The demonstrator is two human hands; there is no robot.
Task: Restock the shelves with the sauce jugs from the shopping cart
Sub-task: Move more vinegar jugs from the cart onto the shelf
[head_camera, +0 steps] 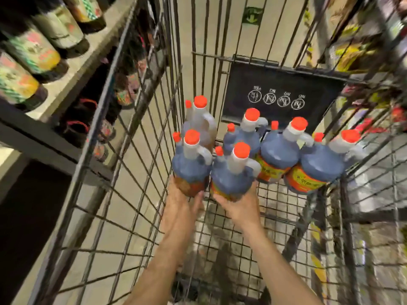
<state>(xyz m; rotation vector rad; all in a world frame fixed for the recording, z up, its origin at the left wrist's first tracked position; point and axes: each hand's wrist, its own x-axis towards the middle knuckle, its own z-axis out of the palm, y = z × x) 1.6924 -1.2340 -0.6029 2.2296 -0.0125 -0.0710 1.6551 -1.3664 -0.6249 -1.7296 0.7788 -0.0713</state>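
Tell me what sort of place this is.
Most likely a grocery store aisle: a wire cart holds red-capped sauce jugs, and shelves on the left carry rows of labelled bottles.

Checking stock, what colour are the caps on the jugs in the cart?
Orange-red caps, clearest in the head view.

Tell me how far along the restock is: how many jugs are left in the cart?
Six sauce jugs show in the cart. In hand: the left hand holds one jug and the right hand another. Left: four more beyond them. The shelf already holds bottles; how many came from this cart cannot be told.
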